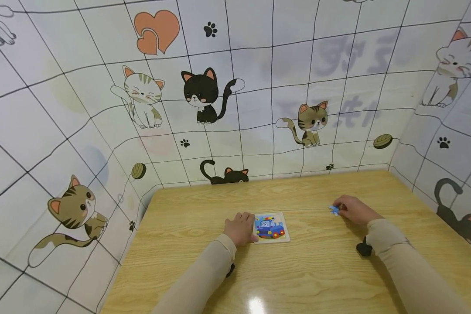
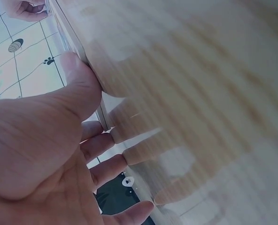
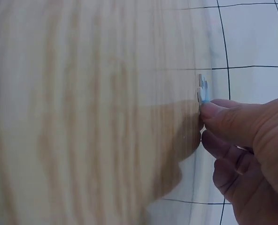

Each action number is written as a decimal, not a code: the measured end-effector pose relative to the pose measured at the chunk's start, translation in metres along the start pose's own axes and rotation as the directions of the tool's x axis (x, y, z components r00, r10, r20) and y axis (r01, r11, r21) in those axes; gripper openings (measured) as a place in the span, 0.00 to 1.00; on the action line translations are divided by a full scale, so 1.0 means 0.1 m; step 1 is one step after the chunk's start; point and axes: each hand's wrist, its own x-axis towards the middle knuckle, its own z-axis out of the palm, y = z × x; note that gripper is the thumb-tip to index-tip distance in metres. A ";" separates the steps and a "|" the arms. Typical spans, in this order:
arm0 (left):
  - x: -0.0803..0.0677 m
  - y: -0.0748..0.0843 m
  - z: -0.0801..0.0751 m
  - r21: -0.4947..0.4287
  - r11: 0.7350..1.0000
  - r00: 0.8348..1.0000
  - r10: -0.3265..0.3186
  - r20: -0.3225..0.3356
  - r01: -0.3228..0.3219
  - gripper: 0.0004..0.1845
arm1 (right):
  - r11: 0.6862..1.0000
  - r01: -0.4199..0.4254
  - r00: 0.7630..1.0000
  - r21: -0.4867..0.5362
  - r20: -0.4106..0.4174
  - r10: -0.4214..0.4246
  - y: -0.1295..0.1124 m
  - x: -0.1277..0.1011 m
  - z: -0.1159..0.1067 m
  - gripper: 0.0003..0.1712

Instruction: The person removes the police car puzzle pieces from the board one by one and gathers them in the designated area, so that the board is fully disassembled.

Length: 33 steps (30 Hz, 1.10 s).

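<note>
At far left, a printed brown tabby cat (image 1: pixel 76 209) sits on the gridded wall sheet (image 1: pixel 255 87), with an orange heart (image 1: pixel 165 28) and a black-and-white cat (image 1: pixel 200 93) further along. Below them, on the wood-grain desk (image 1: pixel 180 244), the left hand (image 1: pixel 239 228) rests against the left edge of a pale-framed puzzle board (image 1: pixel 272 240), fingers extended and slightly apart, thumb at its near corner. The board lies flat and shows a blue vehicle (image 1: pixel 268 227) with eyes and red wheels. Rightward, faint mauve characters (image 1: pixel 333 56) show on the sheet, apparently reversed and too blurred to read. Below these, well apart from the board, a light-blue puzzle piece (image 1: pixel 333 210) is pinched between the thumb and fingers of the right hand (image 1: pixel 355 210), close over the desk. A small black object (image 1: pixel 363 248) sits by the right wrist, beside a beige sleeve (image 1: pixel 408 270).
</note>
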 end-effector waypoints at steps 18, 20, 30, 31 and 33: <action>0.02 -0.01 0.01 -0.022 1.000 1.000 0.008 0.008 -0.008 0.44 | 1.000 -0.005 0.999 0.029 0.042 0.004 0.02 0.01 -0.02 0.16; 0.02 -0.02 0.02 -0.011 1.000 1.000 0.007 0.004 -0.007 0.44 | 0.999 0.001 0.999 0.034 0.039 -0.003 0.02 0.01 -0.03 0.18; 0.08 -0.02 0.08 -0.018 1.000 1.000 -0.005 0.014 0.006 0.46 | 0.994 -0.009 1.000 0.109 -0.011 0.010 -0.04 -0.01 -0.09 0.22; 0.07 -0.02 0.09 -0.017 1.000 1.000 -0.006 0.013 0.006 0.46 | 0.994 -0.001 1.000 0.106 -0.026 0.004 -0.08 0.01 -0.09 0.22; 0.04 -0.02 0.09 -0.016 1.000 1.000 -0.010 0.010 0.010 0.45 | 0.995 0.016 0.998 0.096 -0.057 -0.011 -0.19 0.07 -0.07 0.20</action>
